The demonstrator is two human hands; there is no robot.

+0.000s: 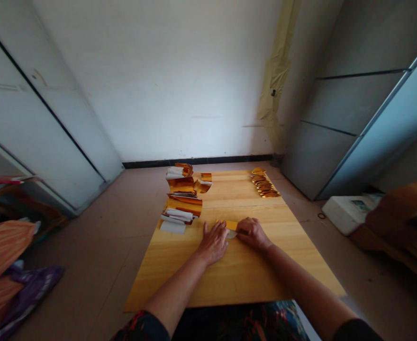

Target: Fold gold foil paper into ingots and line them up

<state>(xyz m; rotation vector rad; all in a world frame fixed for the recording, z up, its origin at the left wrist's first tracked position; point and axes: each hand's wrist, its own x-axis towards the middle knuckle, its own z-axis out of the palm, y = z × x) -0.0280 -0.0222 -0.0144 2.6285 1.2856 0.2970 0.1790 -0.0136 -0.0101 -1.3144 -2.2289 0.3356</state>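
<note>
A small piece of gold foil paper [231, 225] lies on the wooden table between my hands, with a pale grey curved part showing along its near edge. My left hand [214, 242] rests over its left side, fingertips pressing the paper and little finger spread away. Curled fingers of my right hand [254, 234] grip the paper's right end close to the tabletop. Beyond my left hand, loose stacks of gold paper sheets [185, 205] with white backs lie curled. At the far right corner sits a row of folded gold paper pieces [264, 183].
The wooden table [244, 279] stands just in front of my body, with a white wall [180, 85] behind it. A grey cabinet [322, 104] and a white box [343, 214] are on the right. Orange and purple bags [13, 284] lie at the left.
</note>
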